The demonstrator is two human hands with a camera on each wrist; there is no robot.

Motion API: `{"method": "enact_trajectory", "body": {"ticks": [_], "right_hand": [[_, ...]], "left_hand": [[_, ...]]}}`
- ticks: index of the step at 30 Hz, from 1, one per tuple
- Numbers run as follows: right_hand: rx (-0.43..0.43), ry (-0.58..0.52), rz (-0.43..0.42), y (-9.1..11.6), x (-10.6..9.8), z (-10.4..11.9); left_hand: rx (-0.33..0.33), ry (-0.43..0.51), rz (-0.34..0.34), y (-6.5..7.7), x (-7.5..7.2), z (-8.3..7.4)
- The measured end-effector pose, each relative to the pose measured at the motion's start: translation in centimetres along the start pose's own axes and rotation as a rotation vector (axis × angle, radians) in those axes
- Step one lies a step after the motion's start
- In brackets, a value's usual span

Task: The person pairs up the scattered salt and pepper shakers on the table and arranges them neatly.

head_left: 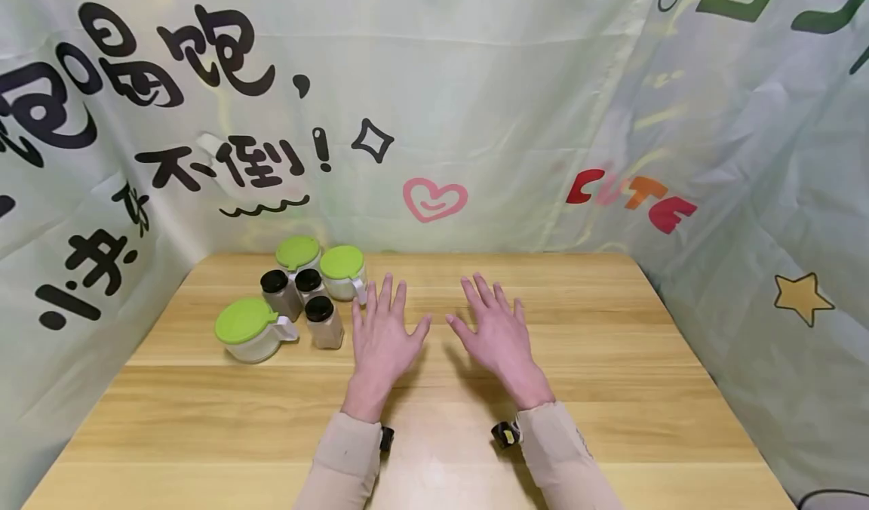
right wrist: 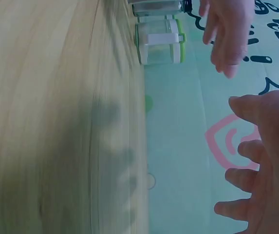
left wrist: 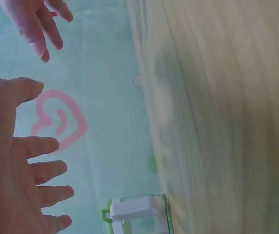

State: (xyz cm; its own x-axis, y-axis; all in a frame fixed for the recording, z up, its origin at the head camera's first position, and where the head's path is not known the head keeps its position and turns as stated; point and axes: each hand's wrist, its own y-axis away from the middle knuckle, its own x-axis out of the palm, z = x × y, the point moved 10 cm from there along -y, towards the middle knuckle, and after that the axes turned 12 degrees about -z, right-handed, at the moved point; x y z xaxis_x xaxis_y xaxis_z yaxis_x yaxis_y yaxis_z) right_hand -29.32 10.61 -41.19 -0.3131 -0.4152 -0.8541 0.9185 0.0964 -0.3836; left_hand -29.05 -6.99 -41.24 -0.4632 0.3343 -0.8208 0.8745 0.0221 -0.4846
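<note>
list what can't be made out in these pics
Head: base of the rearmost green-lidded jar, hidden by the middle black-capped jar and its neighbours.
Head: contents of the nearest black-capped jar, too small to tell.
Left wrist: rest of the white-handled jar, cut off by the bottom edge.
Right wrist: rest of the left hand, cut off by the top edge.

A wooden table (head_left: 645, 397) bears six lidded jars (head_left: 281, 299).
</note>
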Motion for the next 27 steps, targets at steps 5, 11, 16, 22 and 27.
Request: {"method": "enact_trajectory", "body": {"ticks": [5,11,16,22,27], "right_hand": [[-0.038,-0.034,-0.026,0.0,-0.3,0.9],[-0.095,-0.162,-0.120,-0.3,-1.4,2.4],[-0.149,-0.325,-0.209,-0.9,-2.4,4.1],[-0.241,-0.448,-0.317,-1.4,-3.8,6.6],[-0.299,-0.497,-0.343,-2.0,-3.9,8.6]], "left_hand": [[0.044,0.051,-0.135,-0.4,-1.7,-0.3],[0.102,0.112,-0.281,-0.5,-4.1,0.0],[0.131,0.124,-0.367,-0.4,-6.2,1.1],[0.174,0.142,-0.420,-0.7,-8.5,2.5],[0.237,0.139,-0.479,-1.0,-10.5,4.0]]}}
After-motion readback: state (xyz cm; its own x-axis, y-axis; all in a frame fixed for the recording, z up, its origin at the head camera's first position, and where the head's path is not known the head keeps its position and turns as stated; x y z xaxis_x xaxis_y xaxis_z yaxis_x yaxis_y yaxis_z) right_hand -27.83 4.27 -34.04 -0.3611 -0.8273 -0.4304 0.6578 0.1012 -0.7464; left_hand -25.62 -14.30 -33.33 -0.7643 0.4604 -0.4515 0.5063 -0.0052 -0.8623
